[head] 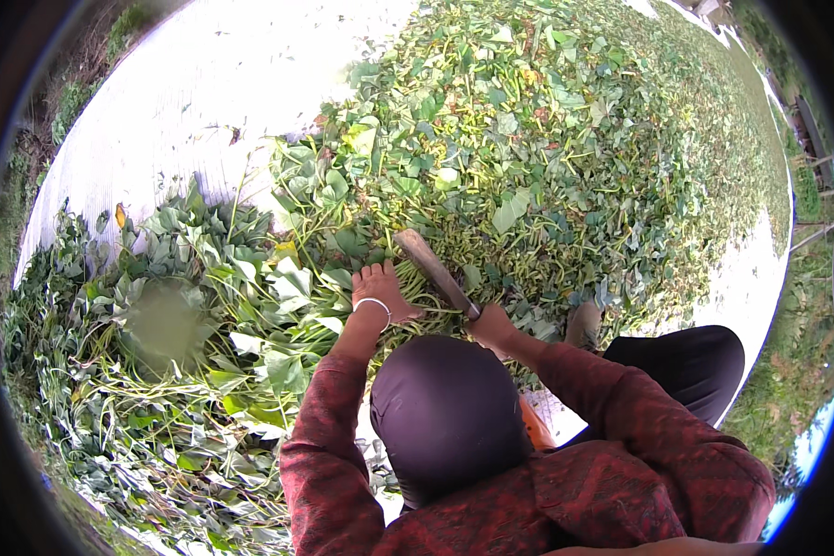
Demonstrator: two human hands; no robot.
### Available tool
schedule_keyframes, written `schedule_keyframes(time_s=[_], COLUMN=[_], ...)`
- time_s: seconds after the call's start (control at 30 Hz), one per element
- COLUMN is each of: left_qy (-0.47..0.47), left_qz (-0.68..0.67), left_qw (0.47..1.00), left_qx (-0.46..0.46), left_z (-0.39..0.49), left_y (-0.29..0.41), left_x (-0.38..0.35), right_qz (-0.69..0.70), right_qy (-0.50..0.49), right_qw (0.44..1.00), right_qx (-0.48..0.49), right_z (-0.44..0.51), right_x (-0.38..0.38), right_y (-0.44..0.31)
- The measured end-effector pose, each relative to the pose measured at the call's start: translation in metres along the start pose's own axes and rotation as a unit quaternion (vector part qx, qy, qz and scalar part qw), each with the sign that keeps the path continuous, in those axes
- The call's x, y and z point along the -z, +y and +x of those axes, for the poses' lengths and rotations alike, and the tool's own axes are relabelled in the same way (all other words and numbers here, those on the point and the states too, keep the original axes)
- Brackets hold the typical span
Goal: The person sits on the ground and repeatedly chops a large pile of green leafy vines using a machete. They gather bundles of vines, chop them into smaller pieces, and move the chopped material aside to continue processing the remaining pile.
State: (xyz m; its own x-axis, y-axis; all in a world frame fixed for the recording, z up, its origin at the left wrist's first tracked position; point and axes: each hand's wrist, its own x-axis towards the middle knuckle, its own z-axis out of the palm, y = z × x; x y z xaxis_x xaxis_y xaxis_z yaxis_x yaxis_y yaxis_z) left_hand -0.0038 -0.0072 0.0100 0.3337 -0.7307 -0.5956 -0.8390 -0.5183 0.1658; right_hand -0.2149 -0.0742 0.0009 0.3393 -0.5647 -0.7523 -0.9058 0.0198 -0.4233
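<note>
My left hand (381,288), with a pale bangle (382,303) on the wrist, presses down over a bundle of leafy green vine stems (409,278). Its fingers point away from me and its thumb spreads toward the right. The leaves of the bundle (292,281) fan out to the left. In my right hand (490,325) is the handle of a machete-like knife (434,270). Its broad brownish blade slants up and left across the stem ends, just right of my left hand. Most of the handle is hidden in my fist.
Chopped leaves and stems (514,160) cover much of a white sheet (181,90). Whole vines (132,417) are heaped at the left. My dark-clad knees (452,410) flank my right forearm. A foot (584,325) rests by the cuttings, and an orange object (536,424) is partly hidden.
</note>
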Motion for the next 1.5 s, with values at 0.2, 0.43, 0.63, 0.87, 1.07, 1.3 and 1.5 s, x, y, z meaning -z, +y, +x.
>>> schedule_keyframes(time_s=[0.2, 0.43, 0.63, 0.87, 1.07, 1.3, 1.5], left_qy=[-0.094, -0.005, 0.098, 0.081, 0.069, 0.07, 0.068], left_qz=[0.03, 0.155, 0.133, 0.136, 0.126, 0.123, 0.104], left_qw=[0.995, 0.987, 0.986, 0.987, 0.989, 0.99, 0.991], left_qx=[-0.008, -0.039, 0.009, 0.021, 0.022, 0.027, 0.045], left_z=[-0.018, -0.025, -0.033, -0.026, -0.023, -0.018, -0.014], left_y=[-0.037, -0.033, -0.022, -0.02, -0.021, -0.021, -0.018], left_x=[0.01, -0.029, -0.061, -0.059, -0.057, -0.06, -0.057], right_qz=[-0.011, -0.029, -0.02, -0.002, 0.249, -0.073, -0.068], right_qy=[0.005, 0.034, 0.021, 0.055, 0.088, 0.066, 0.024], right_qw=[1.0, 0.998, 0.999, 0.991, 0.864, 0.979, 0.99], right_qx=[0.028, 0.039, 0.018, 0.122, 0.429, 0.18, 0.12], right_z=[0.009, 0.009, 0.007, -0.017, -0.051, 0.007, 0.048], right_x=[-0.001, -0.007, -0.006, 0.028, 0.108, 0.037, 0.045], right_y=[0.011, 0.014, 0.017, -0.056, -0.184, -0.079, -0.053])
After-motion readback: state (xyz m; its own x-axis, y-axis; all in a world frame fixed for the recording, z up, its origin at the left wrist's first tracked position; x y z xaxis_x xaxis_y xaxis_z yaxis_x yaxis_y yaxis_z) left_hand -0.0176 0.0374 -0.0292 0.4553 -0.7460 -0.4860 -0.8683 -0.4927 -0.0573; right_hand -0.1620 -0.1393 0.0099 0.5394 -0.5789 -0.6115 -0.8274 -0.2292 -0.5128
